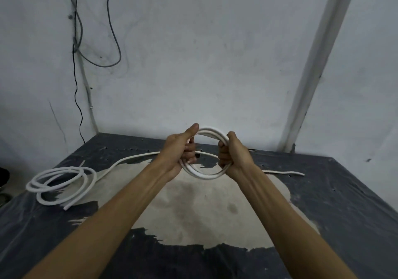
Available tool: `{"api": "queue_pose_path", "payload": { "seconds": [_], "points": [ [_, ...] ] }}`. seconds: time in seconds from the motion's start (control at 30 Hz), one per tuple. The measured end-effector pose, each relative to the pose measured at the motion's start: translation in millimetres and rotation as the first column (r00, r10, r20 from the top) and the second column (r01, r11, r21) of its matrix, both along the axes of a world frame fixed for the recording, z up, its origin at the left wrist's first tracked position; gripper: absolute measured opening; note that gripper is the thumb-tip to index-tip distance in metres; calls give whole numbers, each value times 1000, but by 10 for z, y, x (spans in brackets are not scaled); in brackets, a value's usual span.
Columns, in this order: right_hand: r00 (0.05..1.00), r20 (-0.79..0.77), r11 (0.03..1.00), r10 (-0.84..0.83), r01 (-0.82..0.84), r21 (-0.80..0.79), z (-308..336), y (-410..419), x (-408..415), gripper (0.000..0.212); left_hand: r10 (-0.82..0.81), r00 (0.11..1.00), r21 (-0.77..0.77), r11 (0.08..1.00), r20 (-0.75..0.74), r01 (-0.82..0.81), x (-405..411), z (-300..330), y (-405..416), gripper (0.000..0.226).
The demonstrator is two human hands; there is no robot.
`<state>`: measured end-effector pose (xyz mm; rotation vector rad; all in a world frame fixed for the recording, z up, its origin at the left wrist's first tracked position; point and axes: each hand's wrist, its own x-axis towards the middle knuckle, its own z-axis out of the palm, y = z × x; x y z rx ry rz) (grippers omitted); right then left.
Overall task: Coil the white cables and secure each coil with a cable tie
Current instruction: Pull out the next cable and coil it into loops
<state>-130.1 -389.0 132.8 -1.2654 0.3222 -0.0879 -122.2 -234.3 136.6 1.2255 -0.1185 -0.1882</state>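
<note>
A small coil of white cable [204,174] is held upright above the middle of the table. My left hand [179,151] grips its left side with the thumb stretched up along the loop. Its right side is gripped by my right hand [233,155]. A loose length of the same cable [133,157] trails from the coil to the left across the table. A second white cable [59,180] lies in loose loops on the table at the left. A thin white strip [286,172] lies flat to the right of my right hand.
The table [323,192] has a dark worn top with a large pale patch in the middle. It stands against a grey wall. Dark wires [114,26] hang on the wall at the upper left, and a white pipe [316,63] slants up at the right.
</note>
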Motion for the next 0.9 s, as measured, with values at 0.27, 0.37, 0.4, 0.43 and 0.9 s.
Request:
{"api": "queue_pose_path", "payload": {
  "seconds": [0.27, 0.37, 0.4, 0.43, 0.9],
  "points": [
    [975, 116, 920, 190, -135, -369, 172, -107, -97, 52, 45, 998, 149, 988, 48, -51, -9, 197, -12, 46],
    [939, 239, 741, 247, -24, -671, 209, -203, -126, 53, 16, 999, 165, 986, 39, -22, -2, 279, 26, 48],
    [912, 306, 651, 273, 59, -757, 197, -224, -137, 55, 5, 999, 176, 984, 40, -12, -2, 312, 40, 48],
    [878, 367, 551, 308, 151, -821, 181, -235, -151, 58, -4, 999, 192, 981, 46, -5, 4, 338, 47, 49],
    [824, 551, -219, 131, 566, -795, 4, -96, -168, 43, -42, 997, 174, 983, -70, 54, -39, 303, -138, 45]
  ]
}}
